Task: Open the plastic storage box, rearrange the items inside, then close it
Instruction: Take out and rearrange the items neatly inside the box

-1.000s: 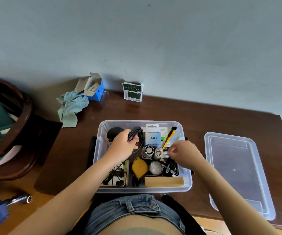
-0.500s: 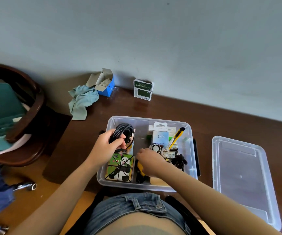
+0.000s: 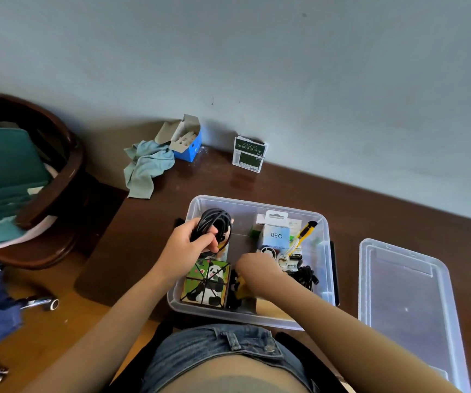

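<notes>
Clear box (image 3: 322, 282) open on brown table (image 3: 370, 199), near front edge, lid (image 3: 407, 310) flat just to its right. Left hand (image 3: 184, 251) curled round black cable coil (image 3: 213, 224) above box's back-left corner. Right hand (image 3: 252, 269) low inside among clutter, by yellow item (image 3: 240, 287); grip hidden, cannot tell. Panda puzzle (image 3: 207, 282) front-left, yellow knife (image 3: 306, 229) back-right. Cloth (image 3: 146, 168) by wall.

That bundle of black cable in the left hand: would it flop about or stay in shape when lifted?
The black cable coil probably stays looped while the left hand grips its strands together. Let go, it would likely sag and spread. It looks light, not fragile.
</notes>
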Available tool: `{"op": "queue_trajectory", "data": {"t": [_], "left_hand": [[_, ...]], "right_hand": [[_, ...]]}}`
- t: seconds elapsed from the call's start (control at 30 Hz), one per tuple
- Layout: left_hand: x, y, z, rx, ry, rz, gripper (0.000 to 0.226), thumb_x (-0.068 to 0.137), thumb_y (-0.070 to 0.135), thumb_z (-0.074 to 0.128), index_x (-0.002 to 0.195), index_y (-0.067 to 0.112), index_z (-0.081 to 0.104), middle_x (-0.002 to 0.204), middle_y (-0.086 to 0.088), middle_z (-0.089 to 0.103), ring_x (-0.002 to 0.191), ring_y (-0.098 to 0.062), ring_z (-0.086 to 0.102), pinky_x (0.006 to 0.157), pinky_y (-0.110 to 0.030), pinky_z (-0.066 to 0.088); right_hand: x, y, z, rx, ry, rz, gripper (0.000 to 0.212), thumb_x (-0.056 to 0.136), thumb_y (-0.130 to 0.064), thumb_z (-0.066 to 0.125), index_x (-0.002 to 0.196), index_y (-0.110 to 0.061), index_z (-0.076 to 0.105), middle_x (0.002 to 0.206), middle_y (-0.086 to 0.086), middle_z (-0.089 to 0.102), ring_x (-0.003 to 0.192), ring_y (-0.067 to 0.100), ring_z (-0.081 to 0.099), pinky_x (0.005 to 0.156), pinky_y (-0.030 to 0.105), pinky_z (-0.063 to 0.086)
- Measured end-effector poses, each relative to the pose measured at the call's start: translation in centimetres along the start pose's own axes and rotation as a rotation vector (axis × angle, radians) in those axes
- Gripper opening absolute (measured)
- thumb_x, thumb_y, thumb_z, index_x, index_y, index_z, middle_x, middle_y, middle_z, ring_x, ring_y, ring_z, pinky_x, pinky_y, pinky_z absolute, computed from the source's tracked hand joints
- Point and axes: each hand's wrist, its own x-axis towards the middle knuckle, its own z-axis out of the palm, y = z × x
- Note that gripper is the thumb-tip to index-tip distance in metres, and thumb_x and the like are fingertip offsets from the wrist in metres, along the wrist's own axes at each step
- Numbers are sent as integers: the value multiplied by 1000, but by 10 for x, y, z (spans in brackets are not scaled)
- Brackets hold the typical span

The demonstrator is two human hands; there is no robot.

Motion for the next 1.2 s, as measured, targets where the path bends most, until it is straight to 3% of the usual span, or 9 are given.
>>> {"op": "queue_trajectory", "data": {"t": [0.13,0.27,0.5,0.63,0.73,0.9,0.97,1.1,1.2], "left_hand": [[3,2,3,-19,-52,-9,15,94,-4,48,88,6,59,65,0,65,63,-11,64,61,-15,50],[4,7,13,-55,-134,-81,13,97,14,51,98,4,58,83,-2,66,71,-6,65,61,-16,50],[4,17,21,35,-146,-73,28,85,19,70,110,12,57,96,-4,70,79,-9,70,66,-17,53],[3,19,17,-28,-153,-45,22,86,13,68,106,5,62,87,-9,72,74,-16,71,65,-19,54],[5,16,13,-96,-127,-38,15,88,12,65,98,0,63,76,-7,71,69,-19,68,64,-26,54],[10,6,10,-280,-107,-113,12,92,11,58,101,5,63,66,3,67,64,-13,64,75,-36,59],[10,3,11,-320,-116,-123,12,92,11,58,102,5,62,64,5,67,63,-11,65,71,-34,60],[11,-1,12,-337,-119,-139,20,89,17,61,106,8,63,93,-6,73,83,-18,69,68,-28,57],[10,-1,15,-328,-111,-155,16,93,17,57,107,11,62,92,-5,71,79,-18,67,72,-32,55]], "right_hand": [[-35,27,-17,373,192,32,38,83,-23,68,120,-21,61,118,-2,60,106,19,57,82,31,48],[-55,50,-35,914,326,64,22,81,-25,72,101,-17,67,93,-7,64,81,9,58,75,26,47],[-51,42,-41,1538,375,3,19,87,-9,66,106,-9,63,96,6,69,78,10,68,68,18,54],[-54,42,-43,1626,332,-54,19,93,-13,58,110,-6,63,93,4,70,81,10,68,74,21,56],[-62,58,-40,1571,272,40,22,96,-23,54,99,-6,69,86,6,71,77,13,67,77,27,58],[-78,91,-14,965,54,277,30,94,-27,54,82,-6,71,78,4,73,68,12,70,74,27,58],[-81,96,1,767,116,394,25,92,-22,55,84,-6,72,80,4,73,72,17,69,74,30,57],[-80,101,11,579,506,592,18,90,-17,51,99,-17,67,93,-3,69,78,16,62,65,28,49],[-66,107,4,464,463,611,26,90,-14,47,112,-22,58,89,0,66,69,21,58,53,26,40]]}}
